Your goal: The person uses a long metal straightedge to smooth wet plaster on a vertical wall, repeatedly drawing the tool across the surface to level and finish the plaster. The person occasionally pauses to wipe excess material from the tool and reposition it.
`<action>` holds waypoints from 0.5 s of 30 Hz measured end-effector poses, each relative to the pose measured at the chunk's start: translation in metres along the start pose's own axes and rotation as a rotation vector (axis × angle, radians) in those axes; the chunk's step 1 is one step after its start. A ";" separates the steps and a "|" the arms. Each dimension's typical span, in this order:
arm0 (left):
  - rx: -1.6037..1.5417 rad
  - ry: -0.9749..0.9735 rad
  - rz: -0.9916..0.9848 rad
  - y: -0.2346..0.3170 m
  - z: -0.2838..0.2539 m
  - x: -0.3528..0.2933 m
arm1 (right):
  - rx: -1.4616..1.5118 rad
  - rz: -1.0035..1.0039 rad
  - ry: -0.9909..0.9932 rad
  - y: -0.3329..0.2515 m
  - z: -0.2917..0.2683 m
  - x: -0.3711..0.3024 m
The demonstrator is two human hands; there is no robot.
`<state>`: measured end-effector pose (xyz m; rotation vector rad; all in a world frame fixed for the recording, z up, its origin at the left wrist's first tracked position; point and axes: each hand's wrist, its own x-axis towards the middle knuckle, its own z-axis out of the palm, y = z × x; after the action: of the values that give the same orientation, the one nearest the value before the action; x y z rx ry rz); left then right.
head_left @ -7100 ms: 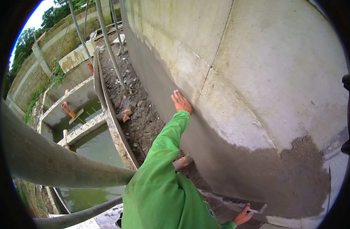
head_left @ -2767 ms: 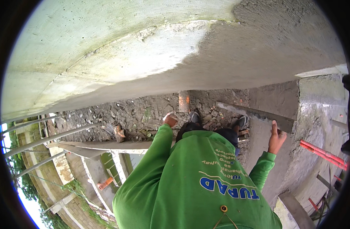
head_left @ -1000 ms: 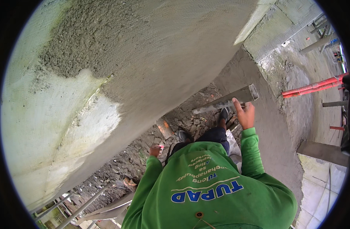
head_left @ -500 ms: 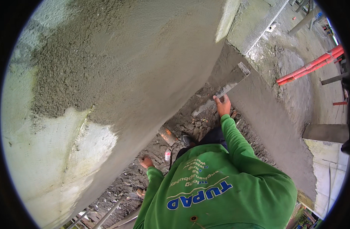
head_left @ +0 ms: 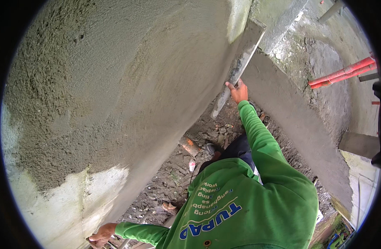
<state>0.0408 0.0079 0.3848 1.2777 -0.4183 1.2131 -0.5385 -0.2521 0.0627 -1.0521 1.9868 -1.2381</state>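
Observation:
My right hand [head_left: 239,91] reaches up and grips a long grey metal straightedge [head_left: 245,56] near its lower part. The bar lies tilted against the wet grey plaster of the wall [head_left: 136,83], and its top end touches a corner edge. My left hand [head_left: 101,235] is low at the picture's bottom left, fingers curled close to the pale bare foot of the wall [head_left: 53,203]. Whether it holds anything is hidden. Both arms are in green long sleeves.
Rubble and broken bricks [head_left: 190,147] cover the ground below me. A second plastered grey wall face [head_left: 298,124] runs down the right side. Red pipes [head_left: 344,72] lie at the upper right. Thin scaffold poles [head_left: 134,240] show by the bottom edge.
My right hand has raised the straightedge higher along the wall and tilted it more upright. My left hand has dropped toward the lower left.

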 end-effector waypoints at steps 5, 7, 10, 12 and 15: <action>-0.093 -0.240 0.039 0.034 0.051 -0.012 | 0.070 -0.008 0.005 0.008 0.030 0.029; -0.010 -0.185 0.101 0.020 0.065 -0.019 | 0.042 0.008 0.002 0.010 0.044 0.028; -0.111 -0.160 0.047 0.017 0.074 -0.029 | -0.009 0.028 0.038 0.010 0.058 0.020; -0.106 -0.123 0.118 0.011 0.075 -0.028 | -0.035 0.084 0.072 -0.003 0.059 0.010; -0.123 -0.120 0.139 0.007 0.076 -0.024 | -0.003 0.152 0.100 -0.001 0.076 -0.011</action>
<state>0.0530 -0.0703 0.3931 1.2343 -0.6690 1.2108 -0.4727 -0.2780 0.0326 -0.8379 2.1022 -1.2280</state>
